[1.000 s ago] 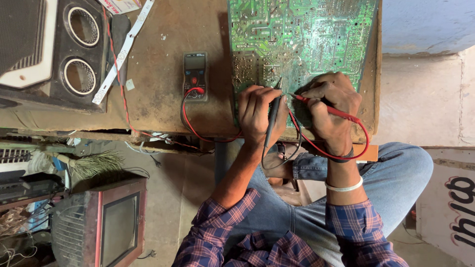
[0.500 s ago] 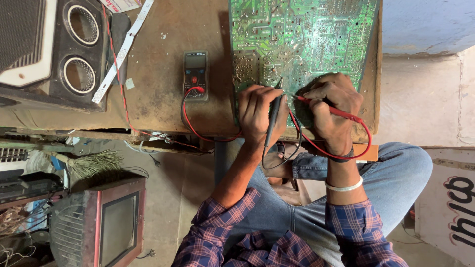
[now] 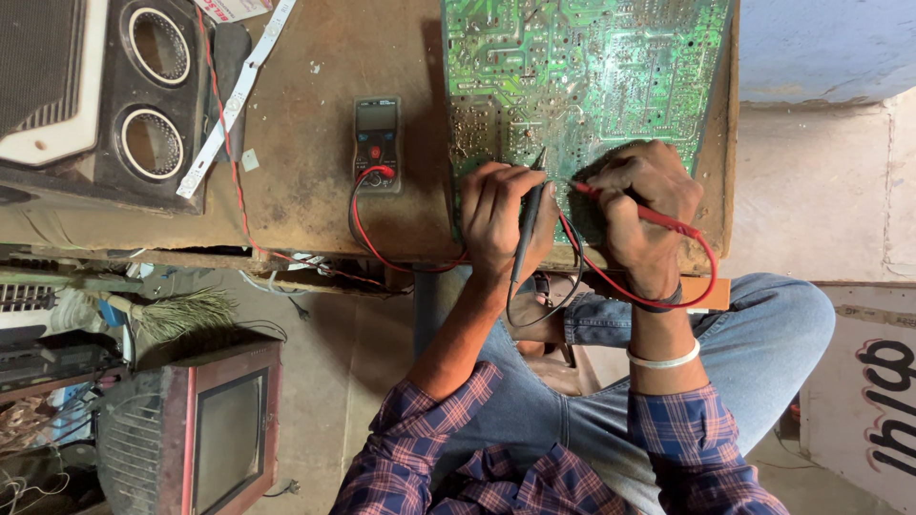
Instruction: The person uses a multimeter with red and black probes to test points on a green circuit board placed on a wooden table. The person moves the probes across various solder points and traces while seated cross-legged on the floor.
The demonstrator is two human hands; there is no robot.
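Observation:
A large green circuit board (image 3: 611, 67) lies solder-side up on a worn brown table (image 3: 305, 181). My left hand (image 3: 501, 215) grips a black test probe (image 3: 528, 224), its tip touching the board's near edge. My right hand (image 3: 644, 205) pinches a red test probe (image 3: 658, 217) against the board close by. Red and black leads loop from both probes back to a small grey multimeter (image 3: 376, 143) lying left of the board.
A black speaker box (image 3: 105, 105) with two round openings sits at the table's far left, beside a white strip (image 3: 239, 95). Below the table stand an old small television (image 3: 224, 439), a broom (image 3: 176, 310) and tangled wires. A concrete floor lies right.
Both hands stay on the board; the probes have shifted only slightly.

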